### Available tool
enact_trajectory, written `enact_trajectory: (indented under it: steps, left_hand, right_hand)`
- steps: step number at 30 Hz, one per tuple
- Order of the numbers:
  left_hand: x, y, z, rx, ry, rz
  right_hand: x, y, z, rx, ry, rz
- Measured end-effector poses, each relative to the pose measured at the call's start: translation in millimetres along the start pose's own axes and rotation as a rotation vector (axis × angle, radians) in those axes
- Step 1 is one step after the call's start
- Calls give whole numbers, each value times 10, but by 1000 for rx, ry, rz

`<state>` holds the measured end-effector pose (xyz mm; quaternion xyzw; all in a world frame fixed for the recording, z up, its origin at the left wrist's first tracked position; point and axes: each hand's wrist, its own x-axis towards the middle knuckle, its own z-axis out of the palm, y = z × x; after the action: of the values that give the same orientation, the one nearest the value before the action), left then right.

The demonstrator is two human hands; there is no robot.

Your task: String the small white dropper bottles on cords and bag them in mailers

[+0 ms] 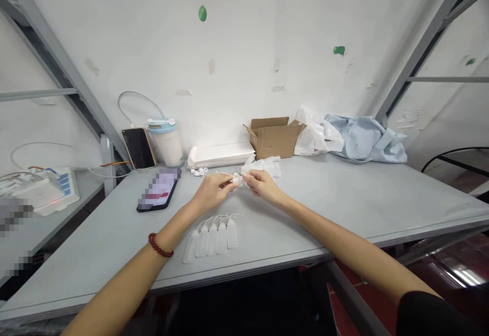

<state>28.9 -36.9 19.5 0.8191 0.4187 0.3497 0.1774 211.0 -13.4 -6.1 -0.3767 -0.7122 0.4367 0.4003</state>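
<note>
Above the middle of the grey table, my left hand (214, 189) and my right hand (263, 185) meet with their fingers pinched. Between the fingertips is a small translucent plastic piece (238, 179), partly covered, so its exact kind does not show. Right behind the hands lies a pile of similar translucent plastic pieces (271, 165). Several flat translucent plastic tubes (212, 238) with thin white straps at their tops lie side by side nearer the front edge. A few small white caps (199, 171) sit behind my left hand.
Along the wall stand a propped phone (139, 147), a blue-lidded cup (168, 145), a white stack (221, 154), an open cardboard box (278, 140), a white plastic bag (317, 135) and light-blue cloth (362, 137). Another phone (160, 189) lies left of my hands.
</note>
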Motion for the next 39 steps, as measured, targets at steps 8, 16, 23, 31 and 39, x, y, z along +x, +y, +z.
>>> enact_trajectory:
  steps: [8, 16, 23, 31, 39]
  left_hand:
    - [-8, 19, -61, -289, -266, -237]
    - [-22, 68, -17, 75, -51, 4]
    - [42, -22, -41, 133, 36, 27]
    - [60, -896, -475, 483, 149, -247]
    - [35, -1116, -392, 586, 95, -154]
  right_hand:
    - [-51, -93, 13, -210, 52, -171]
    - [-70, -114, 70, 449, -95, 182]
    - [2, -92, -16, 59, 14, 22]
    - [326, 218, -397, -810, 489, -255]
    - [229, 118, -329, -808, 471, -395]
